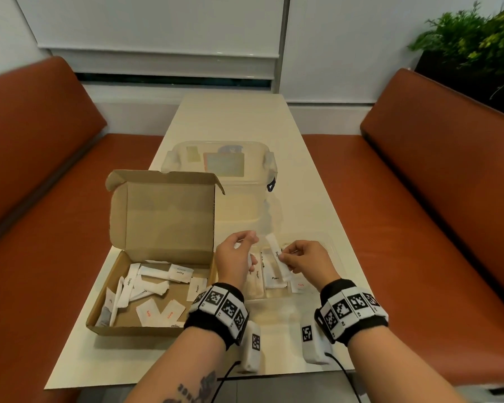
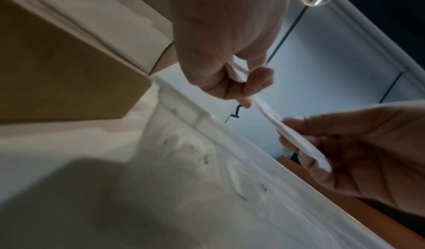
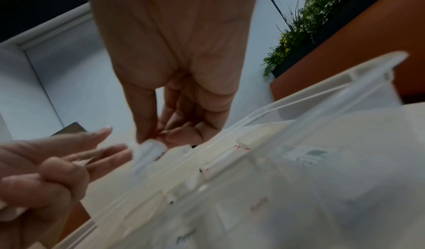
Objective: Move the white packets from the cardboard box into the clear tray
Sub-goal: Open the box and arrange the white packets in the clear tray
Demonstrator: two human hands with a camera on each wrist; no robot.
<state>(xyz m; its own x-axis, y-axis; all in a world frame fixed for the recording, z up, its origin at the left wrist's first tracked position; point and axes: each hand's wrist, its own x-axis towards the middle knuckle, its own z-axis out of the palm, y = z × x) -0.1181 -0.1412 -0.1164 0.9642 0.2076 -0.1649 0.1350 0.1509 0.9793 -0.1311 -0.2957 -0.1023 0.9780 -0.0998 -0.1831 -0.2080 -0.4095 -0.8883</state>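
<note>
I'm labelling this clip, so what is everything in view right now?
cardboard box: one, brown, lid open, left on the table
loose packets: over ten, white, inside the cardboard box
clear tray: one, transparent, right of the box, under the hands
tray packets: several, white, lying in the clear tray
held packets: one in each hand, white, above the tray
lidded tub: one, clear, behind the box
table: one, cream, centre
benches: two, orange-brown, either side
plant: one, green, top right
wrist bands: two, black with printed markers
left hand: pinches a packet
right hand: pinches a packet
</note>
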